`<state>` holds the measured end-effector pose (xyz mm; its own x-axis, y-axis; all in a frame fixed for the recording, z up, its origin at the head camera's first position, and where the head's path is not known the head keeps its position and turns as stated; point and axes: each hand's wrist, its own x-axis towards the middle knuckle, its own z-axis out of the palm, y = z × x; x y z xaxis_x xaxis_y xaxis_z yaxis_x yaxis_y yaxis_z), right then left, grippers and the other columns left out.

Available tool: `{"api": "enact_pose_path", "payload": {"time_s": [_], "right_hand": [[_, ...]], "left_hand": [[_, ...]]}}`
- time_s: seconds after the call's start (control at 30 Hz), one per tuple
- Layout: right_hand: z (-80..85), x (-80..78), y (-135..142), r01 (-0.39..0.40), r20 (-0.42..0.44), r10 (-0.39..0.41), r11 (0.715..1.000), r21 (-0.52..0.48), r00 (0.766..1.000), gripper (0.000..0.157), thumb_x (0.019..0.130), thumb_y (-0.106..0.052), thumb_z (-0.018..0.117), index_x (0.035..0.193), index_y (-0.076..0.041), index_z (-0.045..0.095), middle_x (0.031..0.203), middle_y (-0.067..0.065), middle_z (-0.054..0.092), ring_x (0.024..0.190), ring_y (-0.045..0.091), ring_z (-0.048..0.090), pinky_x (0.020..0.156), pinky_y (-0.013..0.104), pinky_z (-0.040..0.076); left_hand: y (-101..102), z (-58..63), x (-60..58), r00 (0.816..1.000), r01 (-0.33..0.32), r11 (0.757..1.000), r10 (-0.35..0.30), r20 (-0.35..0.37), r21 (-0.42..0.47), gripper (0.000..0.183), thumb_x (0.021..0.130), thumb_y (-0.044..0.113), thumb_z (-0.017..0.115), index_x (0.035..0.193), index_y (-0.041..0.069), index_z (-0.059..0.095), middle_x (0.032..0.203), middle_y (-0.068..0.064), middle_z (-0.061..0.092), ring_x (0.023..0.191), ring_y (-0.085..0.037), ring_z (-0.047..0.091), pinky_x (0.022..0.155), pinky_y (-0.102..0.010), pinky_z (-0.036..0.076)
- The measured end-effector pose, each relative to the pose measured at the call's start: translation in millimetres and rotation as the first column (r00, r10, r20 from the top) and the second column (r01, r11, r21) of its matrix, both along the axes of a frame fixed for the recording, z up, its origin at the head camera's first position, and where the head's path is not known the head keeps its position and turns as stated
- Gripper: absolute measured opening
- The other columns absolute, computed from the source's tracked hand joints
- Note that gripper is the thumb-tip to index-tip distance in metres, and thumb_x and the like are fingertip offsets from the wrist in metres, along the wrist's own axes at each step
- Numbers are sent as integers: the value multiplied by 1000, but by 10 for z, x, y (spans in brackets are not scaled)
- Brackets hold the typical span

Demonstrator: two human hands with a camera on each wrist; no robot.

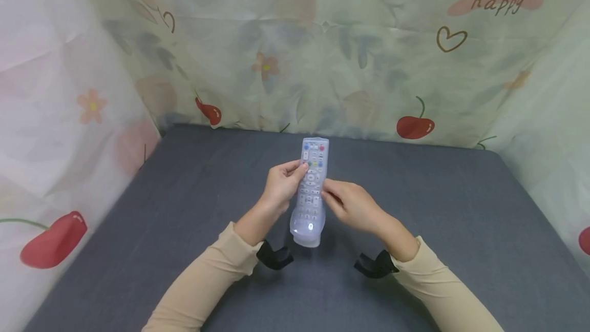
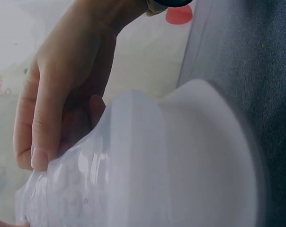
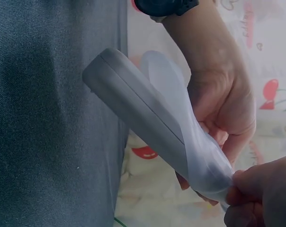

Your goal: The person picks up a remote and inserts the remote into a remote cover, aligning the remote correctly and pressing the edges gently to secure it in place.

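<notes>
A pale grey remote control (image 3: 133, 106) is partly inside a translucent soft cover (image 3: 200, 153). Its buttons show through the cover (image 1: 308, 225) in the head view, face up above the table. In the right wrist view, the bare lower end sticks out, and the cover's open end stands away from it. My left hand (image 1: 284, 183) grips the remote and cover from the left, thumb on the front. At the right edge, my right hand (image 1: 357, 206) pinches the cover between thumb and fingers. The right wrist view shows these fingertips (image 3: 242, 189) on the cover's rim.
A dark grey cloth-covered table (image 1: 207, 168) spreads under both hands. Printed curtains (image 1: 322, 65) hang behind and at both sides. A black strap (image 1: 275, 257) hangs by the left wrist, and another black strap (image 1: 375, 265) by the right.
</notes>
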<state>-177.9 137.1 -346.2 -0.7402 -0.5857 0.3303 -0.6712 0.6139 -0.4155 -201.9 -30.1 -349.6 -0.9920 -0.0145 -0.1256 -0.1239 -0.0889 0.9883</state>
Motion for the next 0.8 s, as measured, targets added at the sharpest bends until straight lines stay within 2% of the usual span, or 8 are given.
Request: {"api": "enact_pose_path", "payload": {"time_s": [0.13,0.3,0.37,0.47,0.53,0.6,0.7,0.8], "right_hand": [[-13,25,1,20,13,-20,1000,-12,1000,15,93,-10,54,79,-10,51,62,-4,40,55,4,36,52,18,32],[-34,9,22,94,86,-87,993,-77,992,15,94,-14,54,81,-11,51,62,-2,41,54,6,36,51,20,33],[-34,-18,37,134,127,-119,984,-116,985,15,94,-16,56,81,-10,51,64,0,45,56,8,41,52,21,36],[-40,-77,56,186,233,-137,962,-200,963,14,94,-20,55,92,-6,53,79,8,58,66,13,59,57,23,48],[-34,-117,58,207,330,-113,941,-268,937,23,96,-22,53,108,-3,52,96,17,63,79,23,67,64,29,55],[-29,-157,53,221,417,-71,920,-324,906,35,98,-25,50,123,-1,47,111,23,61,88,31,68,67,34,58],[-16,-194,42,230,486,-25,901,-368,874,42,99,-25,47,132,0,42,118,27,59,94,36,67,66,37,58],[-2,-203,34,232,496,-14,895,-381,868,40,99,-22,47,131,2,43,117,27,61,93,36,67,64,36,58]], "left_hand": [[-4,-1,4,1000,20,1000,-20,-14,-6,34,93,13,56,123,-4,58,114,-24,64,78,-11,66,69,-26,57],[-28,27,2,994,53,997,-57,-98,-50,33,93,13,57,122,-2,59,112,-24,65,78,-10,64,70,-25,55],[-40,42,2,990,61,997,-67,-121,-53,33,93,12,57,122,-2,59,111,-24,66,77,-9,64,69,-25,55],[-43,53,14,989,68,997,-71,-129,-34,32,92,11,57,121,-4,59,110,-25,65,76,-8,63,68,-25,55],[-33,50,27,988,74,997,-79,-135,-37,31,92,10,57,120,-4,59,110,-25,66,76,-8,63,68,-26,55],[-19,41,43,984,85,994,-94,-152,-62,31,92,10,58,119,-4,60,109,-25,66,79,-11,64,70,-27,55],[-6,35,69,975,109,985,-132,-181,-130,31,92,11,58,119,-4,60,110,-23,66,89,-19,67,75,-30,56],[-29,45,83,959,113,954,-178,-220,-278,32,93,18,57,118,-1,61,113,-19,66,98,-25,67,77,-34,56]]}}
